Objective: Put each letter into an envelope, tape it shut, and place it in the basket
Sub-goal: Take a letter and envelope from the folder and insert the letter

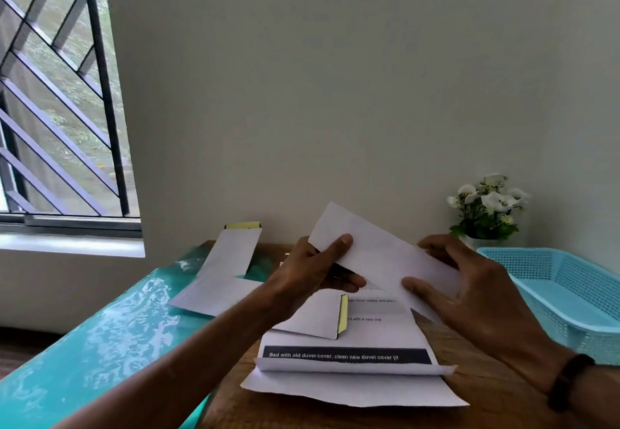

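Two hands are raised above the wooden tabletop (496, 395), and a folded white letter (379, 254) is held between them, tilted with its far corner up. The left hand (315, 274) is closed on the letter's left end, with the thumb laid across the top face and the fingers (349, 282) curled underneath. The right hand (476, 294) is placed at the letter's right end, with its thumb against the near edge and the other fingers curved over the far edge; how firmly this end is gripped cannot be told. A dark band (567, 381) is worn on the right wrist.

Below the hands, an open white envelope (312, 318) with a yellow adhesive strip on its flap is seen lying on a printed sheet (349, 358) whose near edge is folded over. Under that sheet a plain white sheet (352, 391) is spread. Two further envelopes (221, 267) are laid overlapping at the far left, partly on a glossy teal sheet (110, 334) that is spread over the left part of the tabletop; the farther one shows a yellow strip at its top.

A light blue perforated plastic basket (567, 291) is set on the tabletop to the right, well apart from the letter. Behind it, a small pot of white flowers (489, 207) is placed against the wall. A barred window (60, 100) is seen at the left.
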Tool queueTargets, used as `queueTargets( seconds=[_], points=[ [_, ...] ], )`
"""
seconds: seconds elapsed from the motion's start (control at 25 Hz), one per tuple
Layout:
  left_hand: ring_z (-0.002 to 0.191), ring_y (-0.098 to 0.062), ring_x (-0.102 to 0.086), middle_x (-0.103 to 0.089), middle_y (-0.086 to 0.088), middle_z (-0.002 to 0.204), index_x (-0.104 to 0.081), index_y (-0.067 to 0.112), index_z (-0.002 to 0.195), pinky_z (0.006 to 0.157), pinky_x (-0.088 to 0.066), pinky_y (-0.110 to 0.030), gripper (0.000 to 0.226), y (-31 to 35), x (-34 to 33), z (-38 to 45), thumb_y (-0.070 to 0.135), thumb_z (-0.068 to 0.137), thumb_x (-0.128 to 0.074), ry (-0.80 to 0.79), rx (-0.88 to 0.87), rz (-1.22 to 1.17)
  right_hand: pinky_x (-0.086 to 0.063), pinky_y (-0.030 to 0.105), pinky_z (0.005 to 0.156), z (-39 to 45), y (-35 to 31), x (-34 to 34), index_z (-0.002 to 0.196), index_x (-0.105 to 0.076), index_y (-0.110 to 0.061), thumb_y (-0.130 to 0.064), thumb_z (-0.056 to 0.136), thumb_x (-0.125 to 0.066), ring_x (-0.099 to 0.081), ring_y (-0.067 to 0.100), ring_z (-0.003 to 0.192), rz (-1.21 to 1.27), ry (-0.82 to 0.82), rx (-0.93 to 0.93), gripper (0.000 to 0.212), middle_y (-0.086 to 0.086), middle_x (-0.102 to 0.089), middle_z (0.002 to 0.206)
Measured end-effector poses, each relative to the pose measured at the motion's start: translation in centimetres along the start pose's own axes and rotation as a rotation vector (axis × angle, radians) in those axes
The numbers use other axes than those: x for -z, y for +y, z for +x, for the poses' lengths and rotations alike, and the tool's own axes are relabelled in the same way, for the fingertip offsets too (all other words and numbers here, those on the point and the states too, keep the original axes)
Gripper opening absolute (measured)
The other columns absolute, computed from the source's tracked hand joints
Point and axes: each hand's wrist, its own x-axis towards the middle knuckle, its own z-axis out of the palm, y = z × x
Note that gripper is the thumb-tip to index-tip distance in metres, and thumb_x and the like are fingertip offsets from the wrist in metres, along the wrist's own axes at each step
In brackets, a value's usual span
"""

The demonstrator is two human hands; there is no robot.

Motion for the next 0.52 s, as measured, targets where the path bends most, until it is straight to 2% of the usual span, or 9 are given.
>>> queueTargets(
  seconds=[0.12, 0.2, 0.32, 0.4, 0.44, 0.52],
  points=[
    [0.080, -0.031, -0.078, -0.077, -0.025, 0.098, -0.060, -0.004, 0.129, 0.073, -0.065, -0.035, 0.040, 0.0, -1.1, -0.4, 0.027, 0.104, -0.060, -0.058, 0.014, -0.041, -0.050, 0.029, 0.083, -0.1, -0.3, -0.1, 0.127, -0.053, -0.039, -0.081, 0.076, -0.066, -0.056, 0.002, 0.099, -0.215, 0.017, 0.132, 0.067, -0.021, -0.059, 0.120],
    [0.083, -0.031, -0.078, -0.077, -0.023, 0.101, -0.062, -0.001, 0.128, 0.074, -0.065, -0.035, 0.035, 0.0, -1.7, -0.7, 0.025, 0.104, -0.060, -0.118, 0.021, -0.084, -0.049, 0.036, 0.088, -0.2, -0.5, -0.4, 0.121, -0.053, -0.038, -0.080, 0.077, -0.063, -0.057, 0.008, 0.106, -0.276, 0.011, 0.212, 0.061, -0.014, -0.057, 0.125],
    [0.084, -0.030, -0.080, -0.078, -0.023, 0.102, -0.063, 0.002, 0.125, 0.071, -0.065, -0.031, 0.026, -0.3, -2.3, -1.0, 0.018, 0.104, -0.062, -0.170, 0.070, -0.157, -0.051, 0.046, 0.097, -0.2, -0.6, -0.5, 0.118, -0.052, -0.040, -0.062, 0.080, -0.068, -0.058, 0.020, 0.118, -0.283, -0.043, 0.236, 0.047, -0.007, -0.051, 0.135],
    [0.086, -0.030, -0.080, -0.077, -0.026, 0.104, -0.063, 0.002, 0.124, 0.071, -0.064, -0.031, 0.027, -0.1, -2.2, -0.9, 0.018, 0.102, -0.065, -0.194, 0.123, -0.156, -0.056, 0.049, 0.094, -0.3, -0.6, -0.5, 0.119, -0.055, -0.043, -0.048, 0.081, -0.075, -0.060, 0.021, 0.120, -0.210, -0.109, 0.227, 0.043, -0.005, -0.049, 0.142],
    [0.088, -0.031, -0.079, -0.076, -0.027, 0.107, -0.064, 0.002, 0.123, 0.072, -0.065, -0.032, 0.032, 0.2, -1.8, -0.7, 0.023, 0.100, -0.068, -0.221, 0.137, -0.136, -0.058, 0.047, 0.091, -0.4, -0.7, -0.6, 0.118, -0.057, -0.043, -0.042, 0.082, -0.076, -0.062, 0.020, 0.119, -0.169, -0.123, 0.225, 0.041, -0.005, -0.049, 0.142],
    [0.097, -0.030, -0.078, -0.076, -0.023, 0.115, -0.065, 0.006, 0.128, 0.077, -0.064, -0.033, 0.054, 1.7, -0.4, -0.1, 0.048, 0.095, -0.069, -0.273, 0.140, -0.034, -0.061, 0.044, 0.088, -0.3, -0.5, -0.8, 0.116, -0.062, -0.042, -0.030, 0.083, -0.079, -0.064, 0.020, 0.115, -0.106, -0.097, 0.193, 0.039, -0.004, -0.054, 0.139]
  ],
)
